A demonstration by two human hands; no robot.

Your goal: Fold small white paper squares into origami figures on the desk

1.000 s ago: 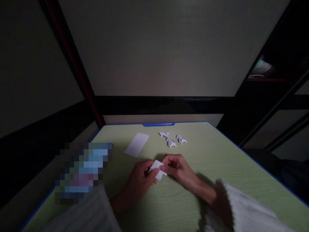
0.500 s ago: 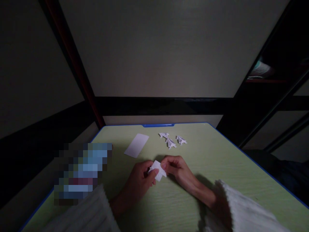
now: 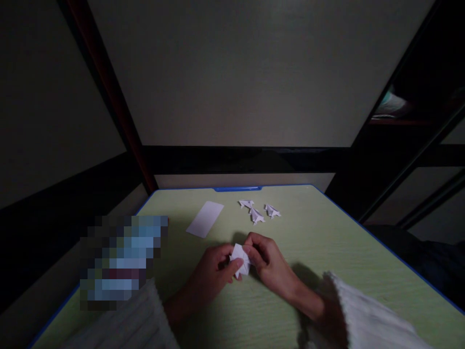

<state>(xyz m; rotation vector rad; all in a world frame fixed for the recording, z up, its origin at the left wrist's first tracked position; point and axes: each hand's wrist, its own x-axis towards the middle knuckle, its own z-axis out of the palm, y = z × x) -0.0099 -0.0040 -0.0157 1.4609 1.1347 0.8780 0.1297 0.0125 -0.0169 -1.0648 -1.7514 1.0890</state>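
A small white, partly folded paper piece is pinched between both my hands just above the pale green table. My left hand grips its left side with thumb and fingers closed. My right hand presses on its right side, fingers curled over it. Both wrists show white knit sleeves. Beyond my hands lie three small folded white paper figures in a loose cluster. A flat white paper rectangle rests to their left.
The table has a blue rim and ends close to a pale wall. A blurred, pixelated patch covers the left side of the table. Dark frame bars stand at the left and right.
Both hands have drawn closer together around the paper piece, which has turned and looks more compact. My right hand now curls over it. The other papers have not moved.
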